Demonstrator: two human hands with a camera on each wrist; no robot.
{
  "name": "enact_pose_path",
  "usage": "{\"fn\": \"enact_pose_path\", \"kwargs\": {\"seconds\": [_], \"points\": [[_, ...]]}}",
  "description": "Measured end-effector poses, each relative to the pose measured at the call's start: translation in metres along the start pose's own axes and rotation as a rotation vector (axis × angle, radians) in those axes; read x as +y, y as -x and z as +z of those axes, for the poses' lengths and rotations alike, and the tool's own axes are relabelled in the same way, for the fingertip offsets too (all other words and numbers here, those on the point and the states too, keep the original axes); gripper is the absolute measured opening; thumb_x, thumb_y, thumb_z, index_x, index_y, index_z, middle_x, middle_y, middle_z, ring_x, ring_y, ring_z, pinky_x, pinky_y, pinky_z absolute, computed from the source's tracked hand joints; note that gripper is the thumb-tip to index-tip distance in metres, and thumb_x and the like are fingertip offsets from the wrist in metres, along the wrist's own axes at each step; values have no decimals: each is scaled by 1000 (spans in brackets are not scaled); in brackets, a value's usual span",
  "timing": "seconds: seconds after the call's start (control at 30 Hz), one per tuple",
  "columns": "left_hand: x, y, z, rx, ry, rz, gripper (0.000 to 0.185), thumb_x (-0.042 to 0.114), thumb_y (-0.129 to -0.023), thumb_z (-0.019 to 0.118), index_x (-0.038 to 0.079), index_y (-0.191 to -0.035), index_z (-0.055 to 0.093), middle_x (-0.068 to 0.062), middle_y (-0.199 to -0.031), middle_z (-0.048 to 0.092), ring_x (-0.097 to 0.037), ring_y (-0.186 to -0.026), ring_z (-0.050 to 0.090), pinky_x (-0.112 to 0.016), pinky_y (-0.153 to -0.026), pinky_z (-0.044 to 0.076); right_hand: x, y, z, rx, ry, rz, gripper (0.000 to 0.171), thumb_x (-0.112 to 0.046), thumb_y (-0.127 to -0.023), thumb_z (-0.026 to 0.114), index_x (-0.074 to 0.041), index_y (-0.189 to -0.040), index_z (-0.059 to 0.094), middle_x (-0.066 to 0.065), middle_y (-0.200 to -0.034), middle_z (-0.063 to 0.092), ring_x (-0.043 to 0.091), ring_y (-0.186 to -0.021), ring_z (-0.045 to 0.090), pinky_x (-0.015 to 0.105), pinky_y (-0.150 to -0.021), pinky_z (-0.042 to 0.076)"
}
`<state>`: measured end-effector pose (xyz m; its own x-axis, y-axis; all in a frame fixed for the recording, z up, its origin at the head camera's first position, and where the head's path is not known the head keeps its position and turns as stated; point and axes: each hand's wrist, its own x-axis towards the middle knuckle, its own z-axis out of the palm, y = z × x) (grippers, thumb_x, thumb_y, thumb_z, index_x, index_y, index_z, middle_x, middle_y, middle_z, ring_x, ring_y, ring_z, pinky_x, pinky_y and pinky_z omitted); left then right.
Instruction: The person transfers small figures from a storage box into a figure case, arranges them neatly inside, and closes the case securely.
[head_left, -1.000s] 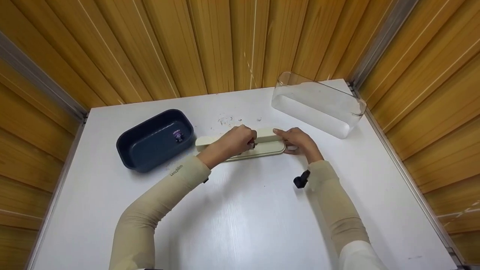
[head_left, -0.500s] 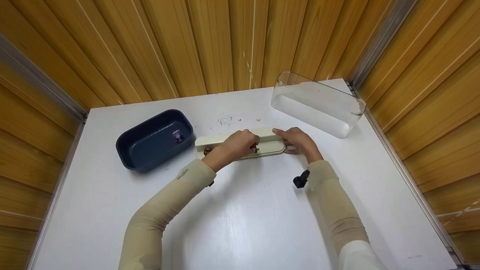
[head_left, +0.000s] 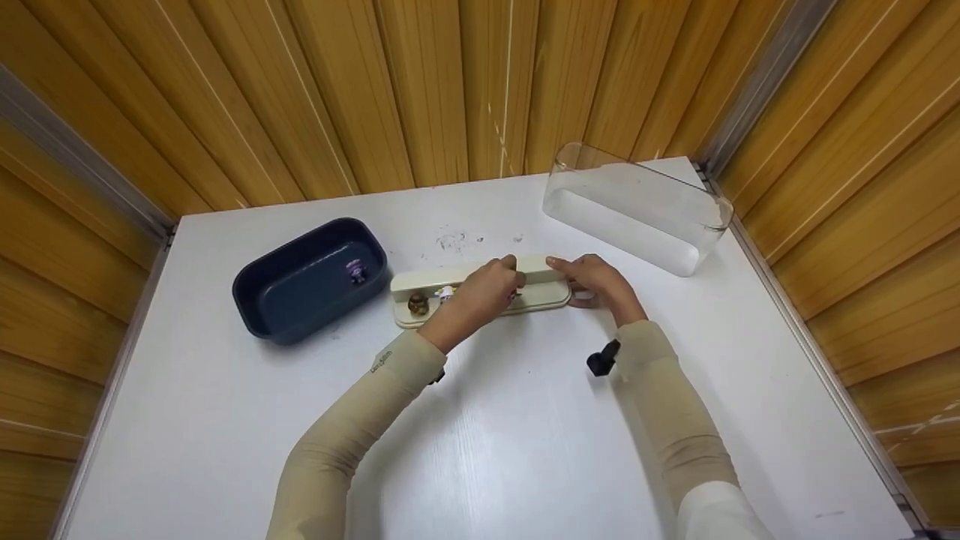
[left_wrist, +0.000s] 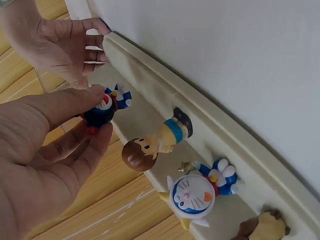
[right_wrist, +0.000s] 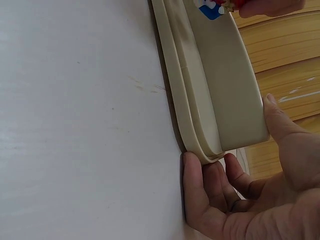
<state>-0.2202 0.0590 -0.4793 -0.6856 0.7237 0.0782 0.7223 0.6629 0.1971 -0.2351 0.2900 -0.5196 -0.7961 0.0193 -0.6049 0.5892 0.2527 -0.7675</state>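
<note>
A long cream display base (head_left: 546, 291) with a raised step along its back lies on the table. My left hand (head_left: 480, 296) is over its middle and pinches a small dark blue cat figurine (left_wrist: 100, 114) between thumb and fingers, above the lower ledge. My right hand (head_left: 602, 281) grips the base's right end, thumb on the step and fingers round the rim. In the left wrist view, a brown-haired figurine (left_wrist: 140, 154), a white-hooded blue cat figurine (left_wrist: 194, 197) and a brown figurine (left_wrist: 267, 226) stand in a row on the ledge.
A dark blue basin (head_left: 300, 301) stands at the left with a purple figurine (head_left: 356, 271) inside. At the back right is a clear cover (head_left: 637, 191), its opening facing up. Wood-look panels (head_left: 420, 90) wall in the white table (head_left: 480, 450).
My left hand has shifted slightly rightward along the base with the figurine, bringing the brown and white-hooded figurines into sight. My right hand keeps its place.
</note>
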Motion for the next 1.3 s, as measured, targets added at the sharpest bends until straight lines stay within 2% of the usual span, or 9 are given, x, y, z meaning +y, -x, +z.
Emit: {"fn": "enact_pose_path", "kwargs": {"seconds": [0.23,0.33,0.67,1.0,1.3], "points": [[1,1,6,6,-66,-71,16,1,-94,68,3,-110,73,-12,-105,68,-27,-96,66,-35,-80,58,1,0,1,11,-2,-9,64,-56,-89,72,-7,-118,43,10,-115,60,20,-99,65,37,-87,58],[2,1,9,15,-84,-82,16,1,-95,67,3,-109,74,-11,-105,69,-27,-96,66,-36,-79,58,1,0,1,12,3,-14,63,-55,-89,72,-7,-118,43,10,-115,61,20,-97,66,38,-87,58],[2,2,16,33,-143,-103,16,6,-96,68,4,-111,74,-11,-107,68,-27,-97,64,-36,-77,60,-1,-1,2,13,22,0,68,-56,-89,72,-4,-123,43,11,-114,62,19,-95,67,38,-87,59],[0,0,19,46,-141,-100,15,6,-96,67,4,-110,72,-12,-107,68,-27,-97,64,-35,-78,59,1,-2,1,16,10,-4,69,-56,-89,72,-4,-123,42,11,-112,62,19,-93,67,38,-86,59],[0,0,20,62,-128,-100,18,14,-96,70,4,-110,72,-11,-106,67,-26,-98,64,-35,-81,59,-1,0,-1,-5,2,7,66,-54,-91,71,-3,-125,45,11,-116,59,20,-98,64,38,-90,58]]}}
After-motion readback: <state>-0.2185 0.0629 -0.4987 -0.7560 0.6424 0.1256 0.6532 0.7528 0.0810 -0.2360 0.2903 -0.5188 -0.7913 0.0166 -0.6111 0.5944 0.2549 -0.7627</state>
